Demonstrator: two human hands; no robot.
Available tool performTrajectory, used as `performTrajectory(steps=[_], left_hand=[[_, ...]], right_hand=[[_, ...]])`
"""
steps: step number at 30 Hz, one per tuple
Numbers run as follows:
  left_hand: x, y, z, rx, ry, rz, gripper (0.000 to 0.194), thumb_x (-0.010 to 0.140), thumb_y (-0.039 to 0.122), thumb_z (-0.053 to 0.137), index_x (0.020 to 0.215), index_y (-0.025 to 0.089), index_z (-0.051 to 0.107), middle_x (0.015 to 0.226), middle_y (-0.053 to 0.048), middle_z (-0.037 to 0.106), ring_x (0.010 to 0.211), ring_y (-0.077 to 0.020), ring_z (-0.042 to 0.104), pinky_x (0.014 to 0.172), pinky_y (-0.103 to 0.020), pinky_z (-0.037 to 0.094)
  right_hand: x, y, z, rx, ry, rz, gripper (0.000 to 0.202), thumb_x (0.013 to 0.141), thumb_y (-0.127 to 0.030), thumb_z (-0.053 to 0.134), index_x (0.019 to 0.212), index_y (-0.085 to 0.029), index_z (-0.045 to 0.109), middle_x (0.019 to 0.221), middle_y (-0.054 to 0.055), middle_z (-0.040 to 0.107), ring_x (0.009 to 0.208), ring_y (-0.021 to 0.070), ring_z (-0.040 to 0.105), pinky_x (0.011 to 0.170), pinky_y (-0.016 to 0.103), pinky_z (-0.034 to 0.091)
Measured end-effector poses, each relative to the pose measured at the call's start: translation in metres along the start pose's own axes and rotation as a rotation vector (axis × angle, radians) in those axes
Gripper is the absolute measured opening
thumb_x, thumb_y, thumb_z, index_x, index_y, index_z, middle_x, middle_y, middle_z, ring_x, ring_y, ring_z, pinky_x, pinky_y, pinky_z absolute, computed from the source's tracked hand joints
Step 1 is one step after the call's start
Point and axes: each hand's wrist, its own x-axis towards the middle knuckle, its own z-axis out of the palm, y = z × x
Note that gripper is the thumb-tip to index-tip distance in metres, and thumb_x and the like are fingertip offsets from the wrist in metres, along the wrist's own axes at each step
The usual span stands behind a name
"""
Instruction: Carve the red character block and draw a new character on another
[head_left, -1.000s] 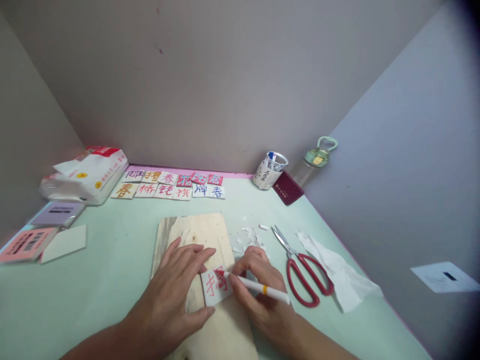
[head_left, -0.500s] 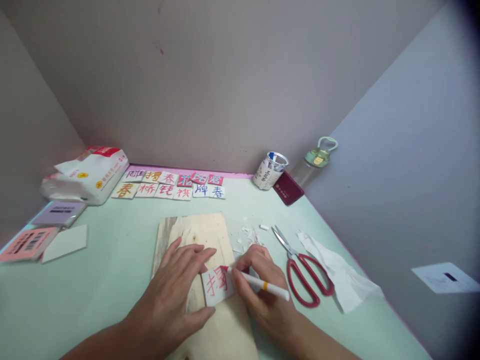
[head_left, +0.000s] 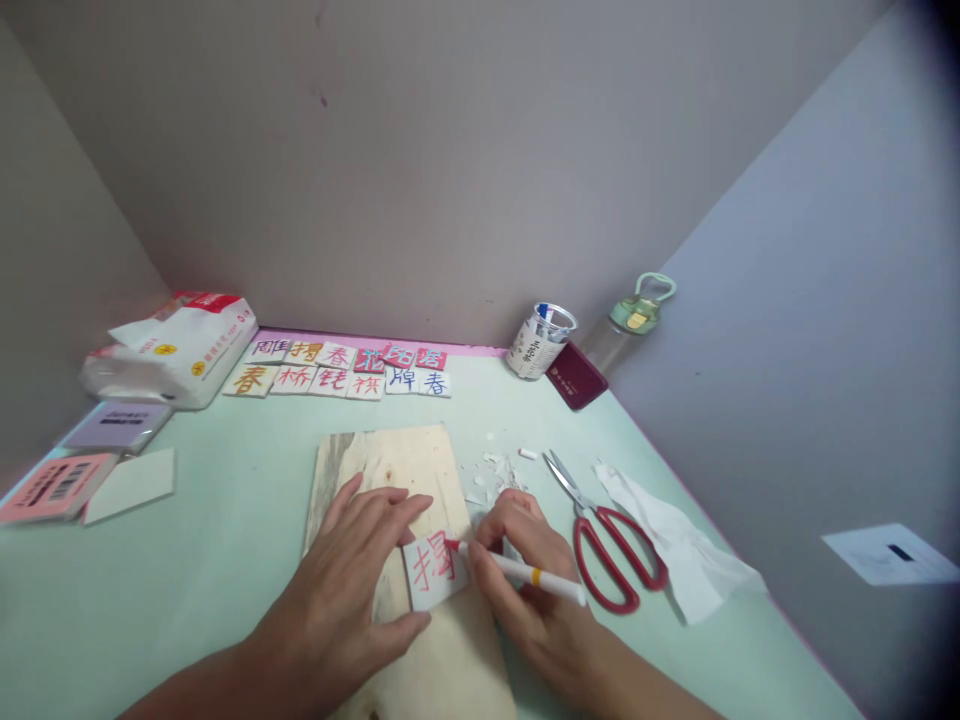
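My right hand point(head_left: 529, 560) is closed round a white marker point(head_left: 536, 578) with a yellow band, its red tip at the upper right of a small white tile point(head_left: 431, 595). A red character is drawn on that tile, which lies on a wooden board point(head_left: 424, 455). My left hand point(head_left: 352, 570) rests on the board with its fingers spread, thumb and forefinger lying by the tile's left side and corners. Whether they press on the tile is hard to make out.
Several lettered tiles point(head_left: 330, 381) stand in two rows at the back. Red-handled scissors point(head_left: 600, 545), crumpled tissue point(head_left: 686, 560) and white scraps point(head_left: 495, 470) lie to the right. Behind are a can point(head_left: 534, 350), a dark red booklet point(head_left: 576, 378) and a bottle point(head_left: 622, 325); a tissue pack point(head_left: 187, 350) is left.
The marker and my right hand have shifted slightly right and down. The red character shows a little more ink at its right side. My left hand has stayed in place.
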Motion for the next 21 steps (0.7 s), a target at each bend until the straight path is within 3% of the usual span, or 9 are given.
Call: performTrajectory(steps=[13,21], left_hand=[[0.0002,0.0005,-0.0005,0.013,0.009,0.008,0.079,0.074,0.019,0.067,0.146,0.027,0.036,0.119,-0.005,0.066,0.128,-0.0312,0.057,0.124,-0.062,0.024],[-0.0012,0.0011,-0.0010,-0.004,-0.004,-0.004,0.081,0.074,0.018,0.067,0.147,0.028,0.035,0.118,-0.004,0.066,0.129,-0.0305,0.056,0.125,-0.061,0.020]], right_hand=[[0.0018,0.0012,0.0054,0.038,0.023,-0.091,0.019,0.096,-0.009,0.048,0.083,-0.023,0.047,0.072,-0.004,0.055,0.067,0.0150,0.049,0.076,0.036,0.042],[0.0015,0.0039,0.0063,-0.009,0.076,-0.032,0.021,0.098,-0.012,0.049,0.080,-0.022,0.048,0.071,-0.002,0.053,0.069,0.0166,0.048,0.071,0.034,0.040]])
